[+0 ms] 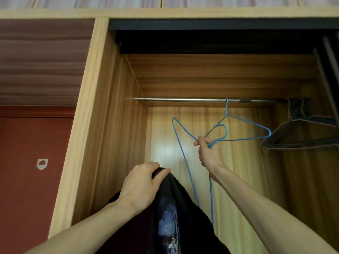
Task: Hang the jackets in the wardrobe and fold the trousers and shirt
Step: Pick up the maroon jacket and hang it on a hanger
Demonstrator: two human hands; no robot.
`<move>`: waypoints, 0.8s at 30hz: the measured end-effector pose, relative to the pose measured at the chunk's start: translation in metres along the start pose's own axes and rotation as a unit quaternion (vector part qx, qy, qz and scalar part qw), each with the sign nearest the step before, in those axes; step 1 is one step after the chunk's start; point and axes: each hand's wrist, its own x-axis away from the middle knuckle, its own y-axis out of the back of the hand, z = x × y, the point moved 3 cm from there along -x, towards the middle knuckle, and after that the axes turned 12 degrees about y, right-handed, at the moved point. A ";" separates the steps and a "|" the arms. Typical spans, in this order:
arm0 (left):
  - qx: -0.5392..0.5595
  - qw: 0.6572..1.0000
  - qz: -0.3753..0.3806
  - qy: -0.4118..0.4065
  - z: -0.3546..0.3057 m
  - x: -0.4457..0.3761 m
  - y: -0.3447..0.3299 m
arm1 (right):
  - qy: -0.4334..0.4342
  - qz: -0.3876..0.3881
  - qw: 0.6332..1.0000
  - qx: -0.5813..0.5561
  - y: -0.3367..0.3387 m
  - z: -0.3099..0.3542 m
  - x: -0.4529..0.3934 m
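Fingers of right hand pinched blue wire hanger | left hand gripped black printed jacket | risk: hanger possibly snagged on second blue rail hanger

At the centre of the frame is an open wooden wardrobe with a metal rail across it. The left hand, low in the middle, grips the top of a dark jacket. The right hand, just right of centre, pinches a blue wire hanger near its hook. A second blue hanger hangs on the rail above it. Dark hangers hang at the right edge.
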 end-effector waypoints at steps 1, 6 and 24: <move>-0.006 1.000 0.006 0.003 -0.003 0.004 0.001 | 0.000 0.015 1.000 -0.013 0.004 0.001 0.007; -0.023 0.998 0.043 0.028 -0.017 0.029 0.005 | 0.021 0.090 0.995 -0.038 0.035 0.026 0.038; 0.083 0.988 0.133 0.016 -0.053 0.127 0.103 | -0.213 0.255 0.937 -0.109 0.173 0.125 0.233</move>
